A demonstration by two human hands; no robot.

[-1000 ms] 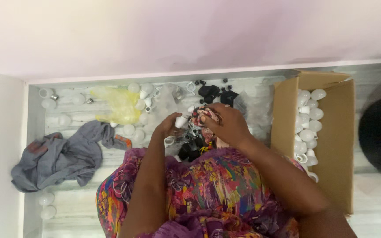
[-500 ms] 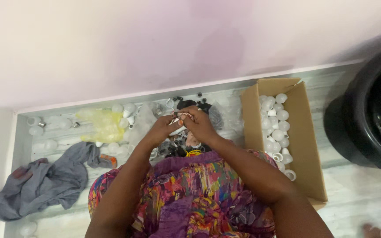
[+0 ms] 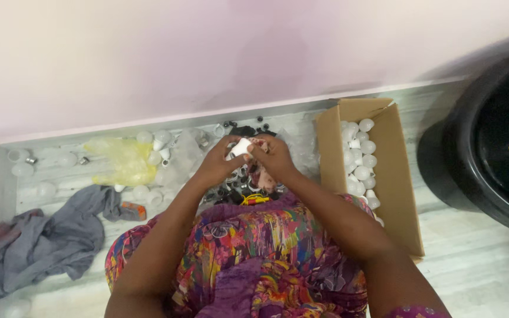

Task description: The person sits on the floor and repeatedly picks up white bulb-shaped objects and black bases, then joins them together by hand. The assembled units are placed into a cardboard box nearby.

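Note:
My left hand (image 3: 218, 165) and my right hand (image 3: 271, 158) meet in front of me, both gripping a small white plastic bulb part (image 3: 241, 146) between the fingertips. Under the hands lies a pile of small black and white parts (image 3: 238, 189) on the floor, with a yellow wire piece (image 3: 255, 199) near my lap. My lap is covered by a colourful patterned garment (image 3: 248, 253).
An open cardboard box (image 3: 397, 182) with several white bulb domes (image 3: 360, 159) stands to the right. A large black tub (image 3: 490, 147) is at far right. Left are a yellow plastic bag (image 3: 122, 162), loose white domes (image 3: 148, 138) and a grey cloth (image 3: 48, 235). A pale wall (image 3: 207, 53) rises ahead.
The view has shifted a little, so the box and black tub sit further left in the picture. Both hands stay together on the small white part above the pile.

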